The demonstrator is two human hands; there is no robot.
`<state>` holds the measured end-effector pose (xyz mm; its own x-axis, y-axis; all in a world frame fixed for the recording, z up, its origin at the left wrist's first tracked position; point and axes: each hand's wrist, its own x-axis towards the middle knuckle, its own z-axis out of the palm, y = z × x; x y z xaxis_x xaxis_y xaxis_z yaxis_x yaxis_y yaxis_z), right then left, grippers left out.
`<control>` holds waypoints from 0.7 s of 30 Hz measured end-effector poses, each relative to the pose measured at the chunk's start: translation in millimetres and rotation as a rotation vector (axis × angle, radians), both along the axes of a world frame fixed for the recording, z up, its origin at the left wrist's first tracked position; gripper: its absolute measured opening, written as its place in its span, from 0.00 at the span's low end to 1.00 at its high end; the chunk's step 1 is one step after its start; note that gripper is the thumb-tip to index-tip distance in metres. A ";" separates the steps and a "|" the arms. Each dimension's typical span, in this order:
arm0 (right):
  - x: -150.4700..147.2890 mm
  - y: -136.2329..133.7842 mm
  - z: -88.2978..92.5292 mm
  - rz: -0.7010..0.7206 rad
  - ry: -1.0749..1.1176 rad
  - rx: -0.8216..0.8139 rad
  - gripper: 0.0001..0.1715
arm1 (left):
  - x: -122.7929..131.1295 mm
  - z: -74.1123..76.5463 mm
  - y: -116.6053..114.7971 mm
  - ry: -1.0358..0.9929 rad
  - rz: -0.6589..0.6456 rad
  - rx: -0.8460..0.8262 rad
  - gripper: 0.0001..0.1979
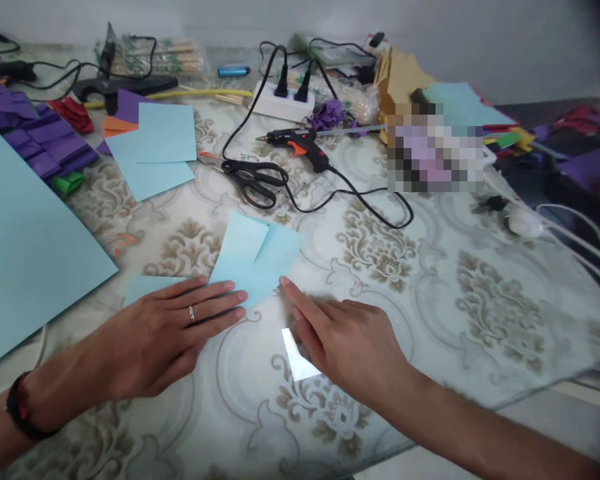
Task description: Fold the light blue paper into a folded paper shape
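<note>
A folded light-blue paper sheet [275,257] lies on the patterned tabletop, with a crease and a raised flap near its top. My left hand [180,327], wearing a ring, lies flat with fingers stretched over the sheet's lower left part. Left of those fingers, another light-blue paper part [153,287] sticks out; whether it belongs to the same sheet is hidden. My right hand [350,333] touches the sheet's lower right edge with an outstretched index fingertip. Its thumb sits below the index, apart from the paper, and the other fingers are curled.
Black-handled scissors [255,180] and a glue gun [300,143] with a looping cord lie beyond the sheet. A white power strip [285,100] stands behind them. Light-blue squares [167,133], a large blue sheet [25,247] and purple folded paper [55,140] are at left.
</note>
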<state>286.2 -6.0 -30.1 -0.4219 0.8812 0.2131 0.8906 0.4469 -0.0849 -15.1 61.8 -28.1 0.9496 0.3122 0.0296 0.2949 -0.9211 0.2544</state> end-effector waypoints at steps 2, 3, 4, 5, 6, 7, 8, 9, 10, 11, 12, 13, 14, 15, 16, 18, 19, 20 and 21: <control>4.0 -0.2 -2.4 0.010 0.055 -0.026 0.23 | 0.9 -0.4 -0.4 -0.001 0.013 0.010 0.31; 6.3 -0.3 -3.4 0.005 0.090 -0.039 0.23 | 1.4 -0.3 -0.5 -0.003 0.015 0.009 0.31; 8.8 -0.2 -3.8 -0.010 0.129 -0.054 0.24 | 1.8 -0.1 -0.6 -0.002 0.017 0.006 0.30; 11.2 0.5 -3.4 -0.033 0.168 -0.075 0.24 | 2.1 0.4 -0.6 -0.004 0.017 0.005 0.30; 13.3 2.1 -2.0 -0.065 0.207 -0.107 0.24 | 2.2 0.9 -0.5 -0.005 0.016 0.005 0.30; 14.8 4.7 0.4 -0.101 0.247 -0.153 0.25 | 2.3 1.6 -0.4 -0.006 0.014 0.008 0.30; 15.6 8.6 3.6 -0.135 0.292 -0.218 0.25 | 2.4 2.4 -0.3 -0.006 0.012 0.013 0.29; 15.7 13.7 7.3 -0.169 0.341 -0.291 0.25 | 2.3 3.3 -0.3 -0.004 0.012 0.019 0.29; 14.9 20.1 11.1 -0.202 0.393 -0.370 0.24 | 2.3 4.2 -0.2 -0.003 0.013 0.025 0.29; 13.5 27.3 14.6 -0.229 0.456 -0.461 0.22 | 2.3 5.0 -0.3 -0.003 0.014 0.031 0.29; 11.4 34.9 17.4 -0.250 0.523 -0.526 0.20 | 2.3 5.6 -0.5 -0.002 0.015 0.036 0.29; 9.0 42.4 19.4 -0.265 0.578 -0.567 0.16 | 2.1 6.2 -1.0 -0.004 0.016 0.043 0.29; 6.4 49.5 20.3 -0.260 0.632 -0.610 0.11 | 1.9 6.4 -1.8 -0.007 0.016 0.052 0.29; 3.9 55.6 20.4 -0.260 0.687 -0.662 0.11 | 1.5 6.4 -3.0 -0.012 0.017 0.063 0.30; 1.9 60.5 19.8 -0.258 0.742 -0.715 0.15 | 0.9 6.0 -4.7 -0.026 0.024 0.078 0.31; 0.2 66.3 17.3 -0.244 0.838 -0.820 0.17 | -0.5 4.2 -8.8 -0.102 0.077 0.118 0.35; 0.9 67.5 15.8 -0.234 0.871 -0.851 0.15 | -1.3 3.0 -11.1 -0.158 0.118 0.140 0.37; 2.8 67.8 14.2 -0.222 0.888 -0.856 0.13 | -2.1 1.6 -13.2 -0.205 0.164 0.158 0.39; 5.7 67.6 12.8 -0.207 0.893 -0.837 0.12 | -2.7 0.3 -15.0 -0.232 0.203 0.170 0.41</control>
<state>291.9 61.6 -17.3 -0.2555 0.9173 -0.3055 0.4218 -0.1786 -0.8890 -17.8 46.8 -27.8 0.8304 0.4660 0.3052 0.4286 -0.8845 0.1844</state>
